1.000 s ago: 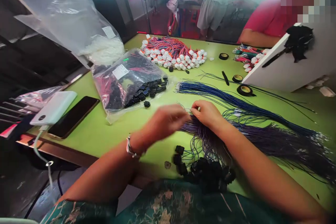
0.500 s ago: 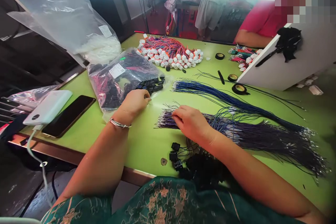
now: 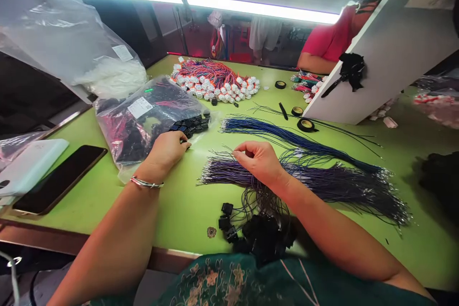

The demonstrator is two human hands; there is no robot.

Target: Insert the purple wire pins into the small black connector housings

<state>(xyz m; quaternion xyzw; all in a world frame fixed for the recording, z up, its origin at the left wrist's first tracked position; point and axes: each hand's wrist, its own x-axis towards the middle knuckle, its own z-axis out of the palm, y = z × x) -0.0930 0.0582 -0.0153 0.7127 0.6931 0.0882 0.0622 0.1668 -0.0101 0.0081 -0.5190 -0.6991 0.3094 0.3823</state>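
Observation:
My left hand [image 3: 168,151] is closed in a pinch, with a small dark piece that looks like a black connector [image 3: 187,143] at its fingertips. Just beyond it, black connectors [image 3: 193,125] lie at the mouth of a clear plastic bag [image 3: 124,126]. My right hand [image 3: 258,158] pinches thumb to forefinger, and a thin dark wire [image 3: 227,147] pokes out from its fingertips. Below that hand spreads a bundle of dark purple wires [image 3: 229,171] with metal tips. Nearer my body sits a heap of black connectors with wires [image 3: 265,236].
A blue wire bundle [image 3: 265,131] lies beyond the purple one. White-connector harnesses [image 3: 215,83] are piled at the back. Tape rolls [image 3: 306,125] lie by a white panel [image 3: 380,67]. A phone [image 3: 60,179] and a white power bank [image 3: 34,165] are at left. Another person's arm [image 3: 315,62] shows behind.
The view has turned right and tilted up, so the table things appear farther left. My right hand has lifted from the purple bundle with a wire. My left hand stays by the black connectors.

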